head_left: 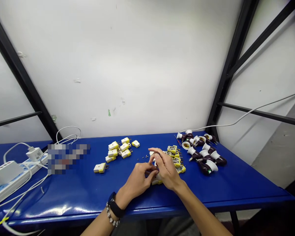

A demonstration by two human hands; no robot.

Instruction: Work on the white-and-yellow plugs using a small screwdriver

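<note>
My left hand and my right hand meet over the blue table, their thumbs and forefingers curled together in a pinch. What lies between the fingertips is hidden. Just under them shows part of a white and yellow plug. Several opened yellow plug halves with metal parts and prongs lie behind and right of my right hand. Small dark screws are scattered beyond my left hand. Farther left sits a group of closed white and yellow plugs, with a single plug nearer me.
At the right lie several dark lamp holders with white collars, a thin screwdriver beside them. White power strips and loose cables cover the left side of the blue table. Black metal posts frame the white wall.
</note>
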